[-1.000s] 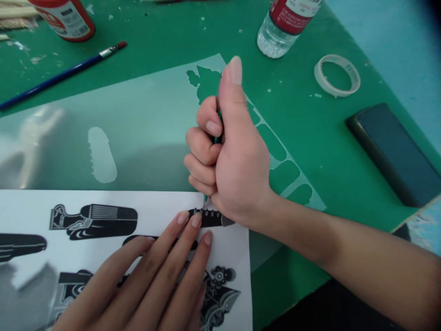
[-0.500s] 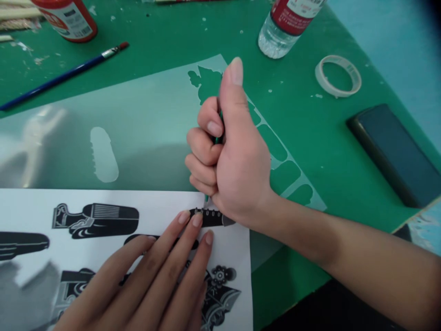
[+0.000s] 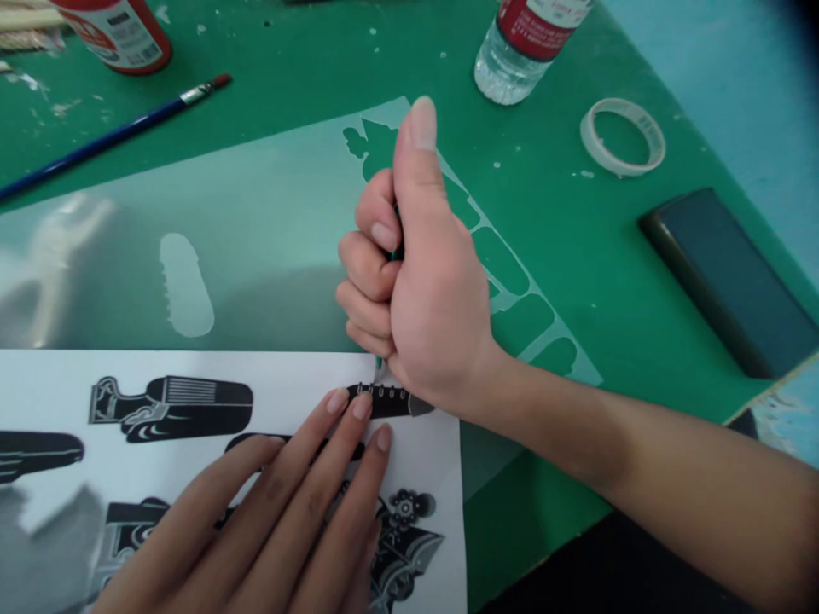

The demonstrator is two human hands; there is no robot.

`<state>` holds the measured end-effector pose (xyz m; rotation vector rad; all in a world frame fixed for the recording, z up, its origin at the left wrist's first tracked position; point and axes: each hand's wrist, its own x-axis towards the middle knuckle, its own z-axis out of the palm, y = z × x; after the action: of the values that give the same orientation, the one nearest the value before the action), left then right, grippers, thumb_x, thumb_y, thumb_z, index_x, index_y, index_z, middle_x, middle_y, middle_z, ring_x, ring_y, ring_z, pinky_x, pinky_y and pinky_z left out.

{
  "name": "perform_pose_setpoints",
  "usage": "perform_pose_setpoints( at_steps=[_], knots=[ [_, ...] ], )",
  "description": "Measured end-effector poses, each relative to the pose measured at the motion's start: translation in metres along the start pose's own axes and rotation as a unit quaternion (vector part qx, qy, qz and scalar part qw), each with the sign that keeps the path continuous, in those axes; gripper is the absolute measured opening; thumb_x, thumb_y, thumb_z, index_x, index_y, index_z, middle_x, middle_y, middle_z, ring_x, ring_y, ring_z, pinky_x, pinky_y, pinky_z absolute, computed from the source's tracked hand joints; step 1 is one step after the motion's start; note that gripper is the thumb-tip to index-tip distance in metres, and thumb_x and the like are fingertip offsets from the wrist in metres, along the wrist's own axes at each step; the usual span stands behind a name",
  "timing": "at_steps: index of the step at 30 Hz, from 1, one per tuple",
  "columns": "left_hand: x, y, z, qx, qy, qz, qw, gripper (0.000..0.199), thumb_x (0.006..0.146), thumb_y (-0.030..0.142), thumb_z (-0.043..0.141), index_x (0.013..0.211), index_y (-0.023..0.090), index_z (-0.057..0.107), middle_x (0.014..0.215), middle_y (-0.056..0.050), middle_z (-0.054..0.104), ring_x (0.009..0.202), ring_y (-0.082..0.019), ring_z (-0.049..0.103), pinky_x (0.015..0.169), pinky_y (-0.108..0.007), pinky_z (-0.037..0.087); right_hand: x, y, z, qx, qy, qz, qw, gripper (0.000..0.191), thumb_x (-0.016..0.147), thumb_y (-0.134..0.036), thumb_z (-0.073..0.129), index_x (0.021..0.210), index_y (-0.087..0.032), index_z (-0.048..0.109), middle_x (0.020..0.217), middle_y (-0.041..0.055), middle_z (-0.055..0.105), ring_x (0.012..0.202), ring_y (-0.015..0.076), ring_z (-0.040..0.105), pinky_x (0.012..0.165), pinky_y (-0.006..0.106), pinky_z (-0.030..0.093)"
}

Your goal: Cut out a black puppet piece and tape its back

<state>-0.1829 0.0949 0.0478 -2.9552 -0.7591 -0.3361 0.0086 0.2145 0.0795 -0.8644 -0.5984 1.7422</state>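
Observation:
A white paper (image 3: 287, 367) printed with black figures lies over a translucent plastic sheet (image 3: 269, 205). My left hand (image 3: 281, 520) rests flat on the paper, fingers stretched, with fingertips at the left end of a small black printed shape (image 3: 387, 401) with a row of light loops. My right hand (image 3: 428, 264) is a fist with the thumb pointing up, wrapped round a thin green-handled tool (image 3: 379, 364). The tool stands nearly upright, its lower end by the top edge of that shape. The fist hides most of it, and its tip is hard to make out.
A blue paintbrush (image 3: 128, 132) and a red bottle (image 3: 119, 34) are at the upper left. A water bottle (image 3: 518, 55), a tape roll (image 3: 585, 141) and a dark phone-like block (image 3: 735, 281) are on the right of the green table (image 3: 576, 230). Cut-out openings line the sheet's right side.
My right fist has shifted slightly left and turned a little, and less of the green tool shows. My left hand stays on the paper. The whole view has drifted slightly.

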Motion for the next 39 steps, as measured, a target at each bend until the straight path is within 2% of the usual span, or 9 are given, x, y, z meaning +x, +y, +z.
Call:
perform_pose_setpoints(
  at_steps=[4,12,16,20,24,27,32,39],
  knots=[
    [0.004,-0.001,-0.001,0.003,0.0,0.006,1.0,0.073,0.094,0.057,0.059,0.149,0.009,0.058,0.159,-0.017,0.053,0.149,-0.034,0.049,0.134,-0.047,0.023,0.0,0.001,-0.001,-0.033,0.012,0.008,0.999,0.054,0.114,-0.049,0.027,0.067,-0.023,0.016,0.059,-0.005,0.009,0.043,0.0144,0.011,0.037,0.029,0.02],
    [0.001,0.0,0.001,0.006,0.006,0.003,1.0,0.064,0.096,0.055,0.057,0.146,0.015,0.061,0.155,-0.011,0.059,0.149,-0.034,0.05,0.132,-0.049,0.028,-0.003,0.001,-0.001,-0.038,0.019,-0.004,0.999,0.052,0.113,-0.049,0.028,0.069,-0.023,0.015,0.062,-0.0048,0.009,0.046,0.0155,0.01,0.039,0.03,0.02],
    [0.001,0.0,0.0,0.008,0.0,0.005,1.0,0.064,0.098,0.055,0.056,0.146,0.014,0.061,0.155,-0.012,0.058,0.149,-0.034,0.05,0.133,-0.049,0.027,-0.003,0.002,-0.001,-0.035,0.016,-0.017,0.999,0.054,0.109,-0.049,0.043,0.068,-0.024,0.017,0.063,-0.0053,0.011,0.048,0.0155,0.01,0.042,0.031,0.02],
    [0.0,0.0,0.0,0.001,0.005,0.001,1.0,0.061,0.099,0.055,0.055,0.145,0.014,0.062,0.155,-0.011,0.059,0.15,-0.034,0.049,0.134,-0.048,0.026,-0.002,0.001,-0.004,0.012,0.016,0.024,1.0,0.055,0.112,-0.052,0.034,0.066,-0.025,0.023,0.058,-0.0064,0.011,0.044,0.0141,0.009,0.038,0.029,0.017],
    [0.001,0.001,0.001,-0.014,0.009,-0.009,1.0,0.058,0.101,0.052,0.054,0.143,0.013,0.063,0.154,-0.012,0.06,0.151,-0.033,0.048,0.134,-0.046,0.026,-0.004,-0.002,-0.008,0.084,0.01,0.02,0.996,0.054,0.11,-0.057,0.047,0.069,-0.024,0.033,0.056,-0.0099,0.012,0.041,0.0099,0.007,0.033,0.021,0.012],
    [0.001,0.002,0.002,-0.014,0.009,-0.02,1.0,0.056,0.102,0.052,0.052,0.143,0.015,0.064,0.152,-0.01,0.062,0.149,-0.032,0.05,0.133,-0.045,0.028,-0.005,-0.004,-0.01,0.092,0.013,0.025,0.995,0.057,0.11,-0.062,0.041,0.068,-0.024,0.032,0.053,-0.011,0.011,0.038,0.0085,0.006,0.03,0.019,0.01],
    [0.0,0.002,0.003,-0.016,0.008,-0.015,1.0,0.061,0.099,0.05,0.056,0.147,0.012,0.06,0.156,-0.013,0.057,0.149,-0.031,0.05,0.132,-0.045,0.027,-0.006,-0.002,-0.01,0.085,0.0,0.017,0.996,0.056,0.11,-0.053,0.05,0.066,-0.024,0.029,0.054,-0.0107,0.012,0.038,0.0079,0.008,0.03,0.02,0.012],
    [0.001,0.0,0.002,-0.017,0.004,-0.007,1.0,0.064,0.098,0.05,0.057,0.149,0.01,0.058,0.157,-0.016,0.056,0.147,-0.032,0.052,0.131,-0.046,0.028,-0.007,0.002,-0.014,0.056,-0.038,-0.01,0.998,0.054,0.112,-0.052,0.044,0.069,-0.025,0.028,0.059,-0.0087,0.011,0.043,0.0108,0.008,0.035,0.024,0.019]
  ],
)
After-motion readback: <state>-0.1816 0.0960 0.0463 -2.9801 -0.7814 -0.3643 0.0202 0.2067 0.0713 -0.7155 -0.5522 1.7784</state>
